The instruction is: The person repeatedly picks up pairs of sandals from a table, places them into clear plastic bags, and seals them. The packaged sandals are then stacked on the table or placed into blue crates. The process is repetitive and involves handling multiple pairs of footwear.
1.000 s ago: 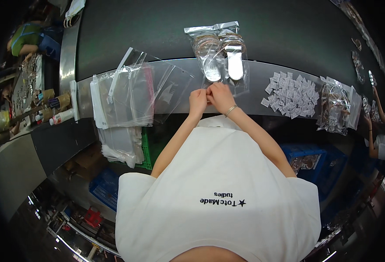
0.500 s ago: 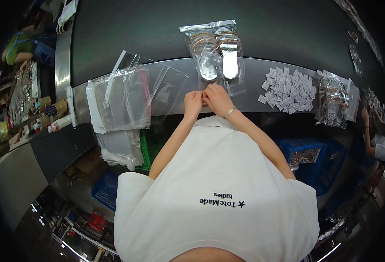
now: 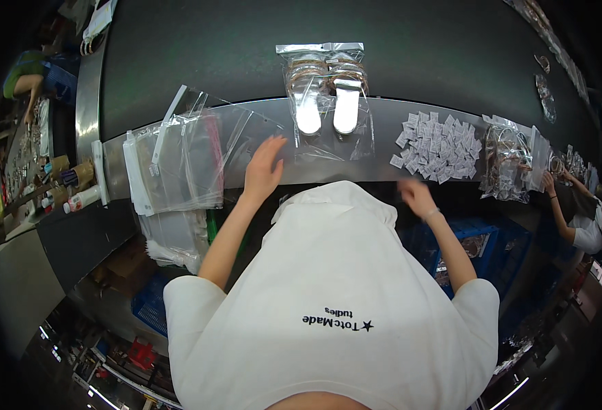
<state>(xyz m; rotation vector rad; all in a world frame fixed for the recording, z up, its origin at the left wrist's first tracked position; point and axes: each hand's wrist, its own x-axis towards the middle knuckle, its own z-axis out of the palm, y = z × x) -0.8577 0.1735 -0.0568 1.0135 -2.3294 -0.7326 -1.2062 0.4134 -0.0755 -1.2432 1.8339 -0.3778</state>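
Observation:
My left hand [image 3: 264, 169] is open and empty over the steel ledge, fingers stretched toward the clear plastic bags [image 3: 185, 164] stacked on the left. A loose bag corner lies close to its fingertips. Past the front edge of the ledge, below a pile of small white printed packets [image 3: 437, 147], is my right hand [image 3: 417, 196]; motion smears its fingers, so its grip is unclear. A pair of silver-soled sandals [image 3: 346, 106] lies side by side in a clear bag at the middle, between the hands and touched by neither.
More bagged sandals [image 3: 507, 164] lie right of the packets. A dark belt [image 3: 198, 55] runs behind the steel ledge [image 3: 389, 113]. Blue crates [image 3: 495, 239] stand below on the right. At the far right, another person's hands [image 3: 550, 183] work.
My hands, together in front of the bagged sandals before, have parted: the left moved left and opened, the right moved right and down past the ledge. The view shifted slightly.

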